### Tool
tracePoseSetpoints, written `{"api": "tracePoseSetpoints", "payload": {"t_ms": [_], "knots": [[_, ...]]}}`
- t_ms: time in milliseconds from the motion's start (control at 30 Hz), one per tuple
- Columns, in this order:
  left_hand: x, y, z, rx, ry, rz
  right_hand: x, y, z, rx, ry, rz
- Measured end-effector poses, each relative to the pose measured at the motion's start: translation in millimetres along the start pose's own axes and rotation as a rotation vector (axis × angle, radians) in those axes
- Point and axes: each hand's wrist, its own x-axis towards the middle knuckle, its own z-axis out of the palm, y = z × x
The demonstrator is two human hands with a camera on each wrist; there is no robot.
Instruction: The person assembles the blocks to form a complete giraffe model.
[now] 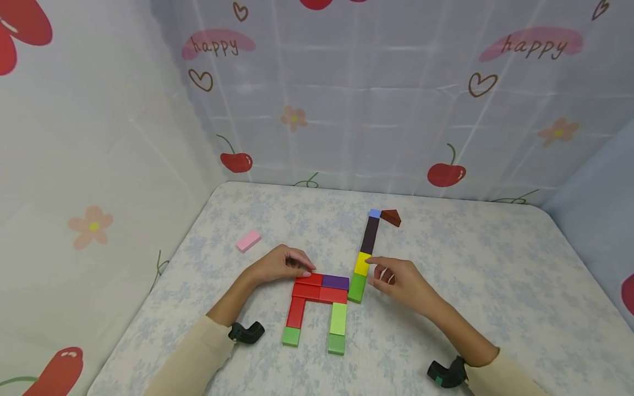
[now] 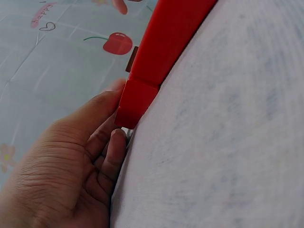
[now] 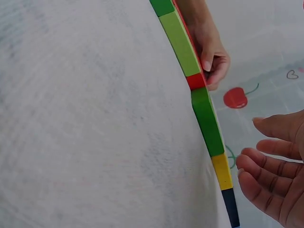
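Wooden blocks lie joined in a flat figure on the table. My left hand point(image 1: 279, 265) is at the upper left corner, thumb and fingers pinching the end red block point(image 1: 309, 279). In the left wrist view that red block point(image 2: 135, 102) sits between thumb and a curled fingertip. Beside it is a purple block point(image 1: 335, 282). My right hand point(image 1: 403, 280) holds nothing, its fingers loosely bent. Its index fingertip overlaps the yellow block point(image 1: 362, 264) in the head view; the right wrist view shows the hand point(image 3: 280, 166) apart from the slanting row, including a green block point(image 3: 208, 123).
Above the yellow block run a dark block point(image 1: 370, 235) and a small blue block point(image 1: 375, 213), with brown triangular pieces point(image 1: 391, 218) beside it. A pink block point(image 1: 248, 241) lies alone at left. Light green point(image 1: 339, 319) and green blocks point(image 1: 291, 336) form the lower legs. Printed curtains surround the table.
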Motion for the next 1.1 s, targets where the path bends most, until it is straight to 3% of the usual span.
{"api": "tracePoseSetpoints", "payload": {"t_ms": [400,867,1100], "knots": [[-0.3,3.0,1.0,-0.004,-0.002,0.008,-2.0,11.5,19.0,0.108,-0.089,-0.026],[0.6,2.6,-3.3,0.008,0.012,-0.019,-2.5,16.1,25.6,0.190,-0.054,0.016],[-4.2,10.3,-17.9,0.020,0.056,-0.076,-2.5,17.0,25.3,0.206,-0.074,0.023]]}}
